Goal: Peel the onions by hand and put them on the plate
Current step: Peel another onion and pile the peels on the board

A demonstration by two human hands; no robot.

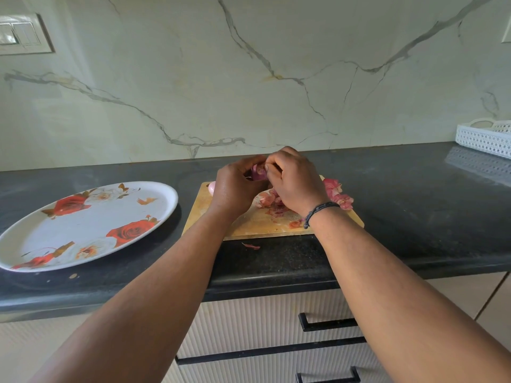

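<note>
Above cutting board (257,225), purple half-peeled onion (258,172), both hands gripping

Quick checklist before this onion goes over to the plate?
1. Onion held: ok, left hand grips it, right hand pinches at its top.
2. Fully peeled: cannot tell, hands cover most of it.
3. Plate free to receive: ok, nothing lies on it.
4. Path leftward to plate: ok, only bare counter between.
5. Peels contained: not ok, one scrap lies off the cutting board.
</note>
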